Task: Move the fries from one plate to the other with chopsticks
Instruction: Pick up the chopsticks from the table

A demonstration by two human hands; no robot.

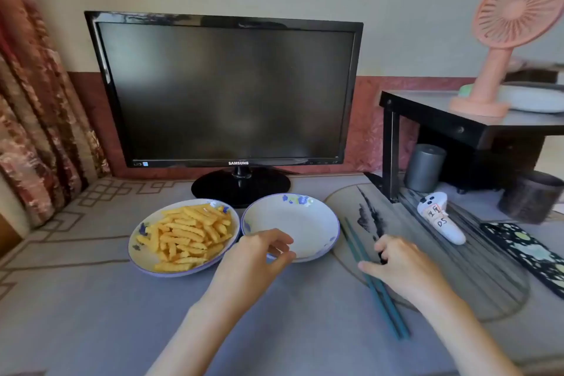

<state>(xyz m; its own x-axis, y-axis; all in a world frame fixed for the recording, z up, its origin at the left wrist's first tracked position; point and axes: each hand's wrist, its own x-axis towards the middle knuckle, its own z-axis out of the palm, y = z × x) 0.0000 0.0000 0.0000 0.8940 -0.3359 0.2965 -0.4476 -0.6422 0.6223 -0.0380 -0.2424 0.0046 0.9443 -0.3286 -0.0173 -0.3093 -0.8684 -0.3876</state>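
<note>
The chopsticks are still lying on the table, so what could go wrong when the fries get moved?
1. The right hand is only reaching onto the teal chopsticks, which lie flat; a poor pick-up might let one slip.
2. The fries are heaped on the left plate, so pulling one could knock others off.
3. The left hand rests at the empty plate's near rim and might nudge it.

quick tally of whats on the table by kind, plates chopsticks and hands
Plates: 2, the plate with fries and the empty plate
Chopsticks: 2, one teal pair lying right of the empty plate
Hands: 2, left hand at the empty plate's near rim, right hand on the chopsticks
Total: 6
</note>
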